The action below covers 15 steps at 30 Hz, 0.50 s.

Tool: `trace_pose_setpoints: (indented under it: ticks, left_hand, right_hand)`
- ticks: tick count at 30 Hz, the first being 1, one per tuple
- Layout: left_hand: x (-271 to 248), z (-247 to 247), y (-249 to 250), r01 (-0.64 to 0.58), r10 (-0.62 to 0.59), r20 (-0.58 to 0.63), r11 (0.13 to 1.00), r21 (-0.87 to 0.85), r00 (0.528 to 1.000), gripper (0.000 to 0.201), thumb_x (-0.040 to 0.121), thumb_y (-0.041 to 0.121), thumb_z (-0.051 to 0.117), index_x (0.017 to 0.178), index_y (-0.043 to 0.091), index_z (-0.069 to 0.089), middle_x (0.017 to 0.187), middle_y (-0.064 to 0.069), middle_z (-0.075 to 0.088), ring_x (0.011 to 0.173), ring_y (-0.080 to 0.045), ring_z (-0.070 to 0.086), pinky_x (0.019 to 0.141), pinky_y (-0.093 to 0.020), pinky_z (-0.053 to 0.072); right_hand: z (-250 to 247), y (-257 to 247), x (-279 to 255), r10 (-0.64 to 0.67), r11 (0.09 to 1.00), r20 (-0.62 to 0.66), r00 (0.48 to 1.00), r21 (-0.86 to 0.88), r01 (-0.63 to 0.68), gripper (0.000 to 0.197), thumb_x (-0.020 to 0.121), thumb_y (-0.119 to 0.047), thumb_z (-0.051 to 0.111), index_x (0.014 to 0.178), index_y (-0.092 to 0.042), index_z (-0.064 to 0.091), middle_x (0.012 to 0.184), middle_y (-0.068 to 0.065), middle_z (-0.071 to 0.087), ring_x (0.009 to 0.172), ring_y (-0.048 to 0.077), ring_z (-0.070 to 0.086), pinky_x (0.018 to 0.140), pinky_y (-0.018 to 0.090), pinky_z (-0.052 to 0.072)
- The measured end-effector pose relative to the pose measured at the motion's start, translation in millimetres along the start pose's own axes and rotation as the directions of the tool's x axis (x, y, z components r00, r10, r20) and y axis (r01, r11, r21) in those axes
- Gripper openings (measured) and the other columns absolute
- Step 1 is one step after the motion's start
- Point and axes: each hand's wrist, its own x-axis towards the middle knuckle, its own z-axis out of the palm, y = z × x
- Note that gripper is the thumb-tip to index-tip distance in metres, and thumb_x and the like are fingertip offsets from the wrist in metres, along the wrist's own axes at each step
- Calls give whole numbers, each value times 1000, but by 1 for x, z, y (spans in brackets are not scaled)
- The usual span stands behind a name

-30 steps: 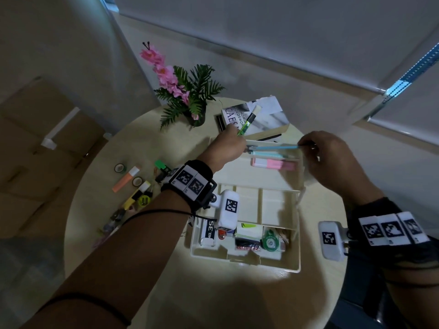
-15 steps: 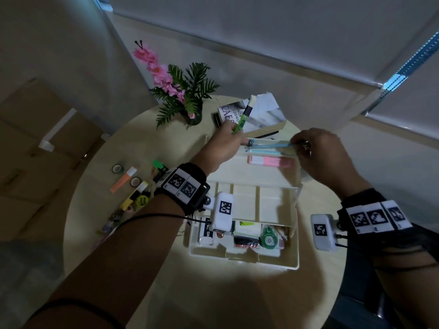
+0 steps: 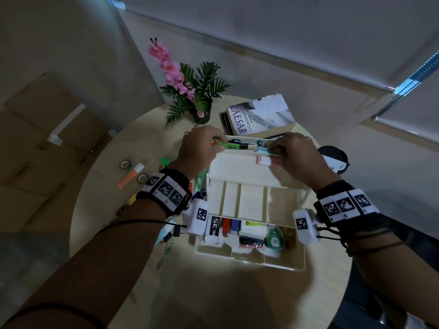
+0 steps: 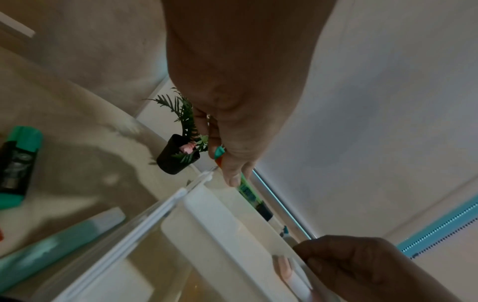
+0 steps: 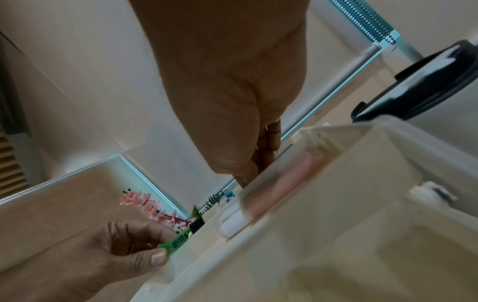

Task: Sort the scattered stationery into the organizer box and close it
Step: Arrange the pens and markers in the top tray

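The cream organizer box (image 3: 249, 257) stands open on the round table, its upper tray (image 3: 240, 167) swung to the far side. My left hand (image 3: 217, 143) pinches a green pen (image 3: 228, 145) and holds it flat over the tray's far channel; thumb and pen also show in the left wrist view (image 4: 248, 190). My right hand (image 3: 273, 148) curls its fingertips on the end of a blue pen (image 3: 262, 149) lying in that channel. A pink highlighter (image 3: 266, 160) lies just nearer. In the right wrist view my right hand's fingertips (image 5: 248, 179) dip behind the tray rim.
Left of the box lie an orange highlighter (image 3: 131, 175), tape rolls (image 3: 125, 164), a green marker (image 4: 15, 167) and paper clips (image 3: 166, 250). A potted plant (image 3: 197, 96) and a book (image 3: 259, 117) stand behind the box, a black round object (image 3: 332, 155) to its right.
My left hand has tipped the green pen from upright down flat onto the far tray. My right hand has moved left, lowering the blue pen into the tray.
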Motion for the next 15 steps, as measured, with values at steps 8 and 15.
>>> trace_pose_setpoints:
  ticks: [8, 15]
  left_hand:
    - [12, -1, -1, -13, 16, 31, 996, -91, 999, 14, 70, 33, 86, 83, 32, 80, 75, 18, 73, 78, -5, 70, 91, -49, 57]
    - [29, -17, -1, 6, 13, 64, 957, -290, 998, 14, 80, 6, 88, 89, 13, 82, 77, 7, 75, 72, -7, 68, 78, -32, 60]
  right_hand:
    - [2, 5, -9, 29, 999, -65, 997, 17, -28, 22, 95, -8, 64, 107, -16, 81, 92, 10, 73, 82, 32, 63, 76, 49, 55]
    - [4, 12, -15, 51, 998, -57, 997, 25, -50, 18, 93, -11, 69, 105, -17, 80, 88, 6, 72, 79, 28, 60, 72, 45, 54]
